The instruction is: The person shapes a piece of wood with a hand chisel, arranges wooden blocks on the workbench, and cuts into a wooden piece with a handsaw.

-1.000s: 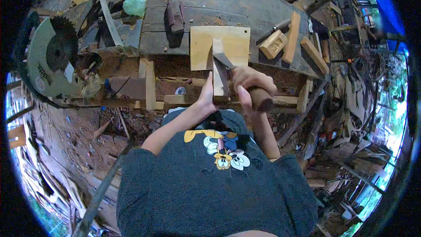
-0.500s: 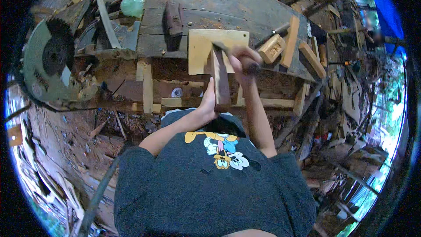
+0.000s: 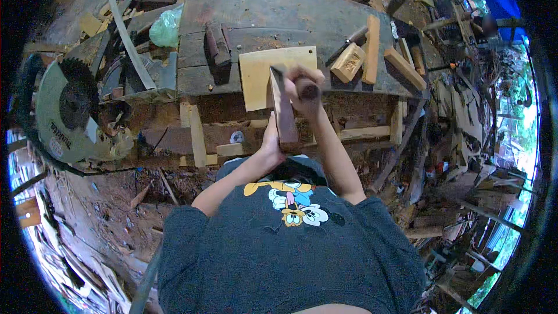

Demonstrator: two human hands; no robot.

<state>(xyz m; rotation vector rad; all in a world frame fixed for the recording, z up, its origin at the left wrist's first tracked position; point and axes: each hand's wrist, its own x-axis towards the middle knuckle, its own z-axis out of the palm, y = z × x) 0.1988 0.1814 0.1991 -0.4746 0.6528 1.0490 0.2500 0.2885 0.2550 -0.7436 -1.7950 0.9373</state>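
A long dark-brown wood block (image 3: pixel 286 121) with a pale left edge stands tilted, its far end over a light flat board (image 3: pixel 254 84) on the bench edge. My left hand (image 3: pixel 271 145) is closed on the block's near end from the left side. My right hand (image 3: pixel 299 84) wraps round a bladed tool (image 3: pixel 308 89) with a thick round dark handle. Its dark blade reaches left to the block's far end; motion smears it, so I cannot tell its exact kind or whether it touches the wood.
On the bench (image 3: pixel 279 9) lie a dark block (image 3: pixel 217 43), a hollowed pale block (image 3: pixel 349 63), a long wooden bar (image 3: pixel 371 46) and another bar (image 3: pixel 405 68). A circular saw with a toothed blade (image 3: pixel 75 99) sits at the left. A green plastic bag (image 3: pixel 165 27) is behind it.
The view has shifted, so the bench appears lower and slightly left. My right hand with the tool has come a little nearer the block. My left hand keeps its hold.
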